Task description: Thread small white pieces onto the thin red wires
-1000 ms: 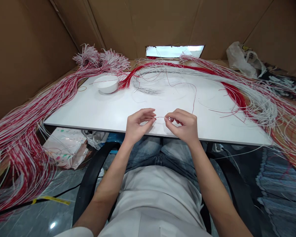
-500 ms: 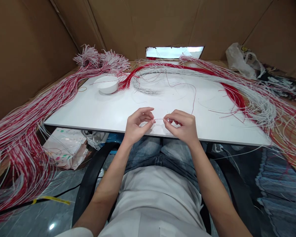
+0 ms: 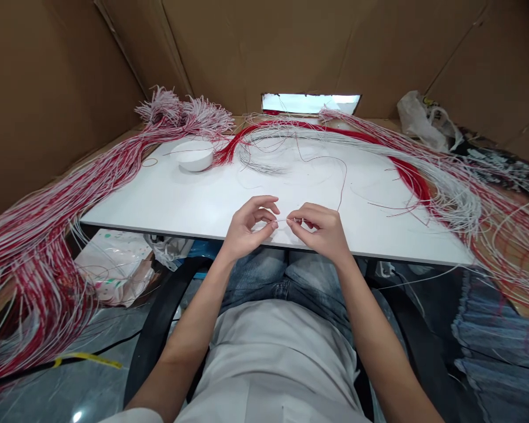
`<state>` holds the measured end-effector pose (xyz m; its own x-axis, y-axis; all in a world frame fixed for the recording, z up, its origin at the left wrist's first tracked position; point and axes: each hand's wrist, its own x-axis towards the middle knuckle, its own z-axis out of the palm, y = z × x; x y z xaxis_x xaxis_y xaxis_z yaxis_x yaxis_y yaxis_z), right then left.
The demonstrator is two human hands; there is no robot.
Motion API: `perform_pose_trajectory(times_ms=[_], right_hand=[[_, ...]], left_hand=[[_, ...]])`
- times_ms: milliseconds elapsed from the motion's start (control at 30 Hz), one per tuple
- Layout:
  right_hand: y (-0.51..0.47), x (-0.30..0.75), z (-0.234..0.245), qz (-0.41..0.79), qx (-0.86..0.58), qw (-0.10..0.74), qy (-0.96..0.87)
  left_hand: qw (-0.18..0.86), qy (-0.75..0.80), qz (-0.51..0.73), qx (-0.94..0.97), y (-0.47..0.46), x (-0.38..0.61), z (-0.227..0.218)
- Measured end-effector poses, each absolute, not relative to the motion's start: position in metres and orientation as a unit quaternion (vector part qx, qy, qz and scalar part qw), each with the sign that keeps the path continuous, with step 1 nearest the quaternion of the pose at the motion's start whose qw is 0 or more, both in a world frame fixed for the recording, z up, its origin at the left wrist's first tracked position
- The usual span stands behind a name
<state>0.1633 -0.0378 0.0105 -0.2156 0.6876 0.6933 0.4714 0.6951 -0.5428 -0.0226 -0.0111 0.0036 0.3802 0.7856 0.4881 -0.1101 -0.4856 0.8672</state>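
Observation:
Over the near edge of a white table, my left hand and my right hand meet, each pinching one end of a thin pale string stretched between the fingertips. A thin red thread loops from my right hand back across the table. The fingertips are a few centimetres apart. What sits on the string, if anything, is too small to make out.
A white bowl stands at the table's back left. Thick bundles of red and white strings drape off the left side, and more strings spread over the right. Cardboard walls enclose the table. A plastic bag lies at the back right.
My hands have drawn closer together, shortening the stretch of string between them. The view has tilted slightly down.

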Motion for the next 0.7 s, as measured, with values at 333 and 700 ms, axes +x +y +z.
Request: perform_pose_trajectory(times_ms=[333,700], right_hand=[[-0.040,0.163,0.014,0.088,-0.432,0.650,-0.619],[-0.035,0.166,0.008,0.110,-0.466,0.701,-0.529]], left_hand=[[0.336,0.391,0.432,0.740,-0.002,-0.009,0.007],[0.055,0.509,0.206,0.834,0.006,0.039,0.020]])
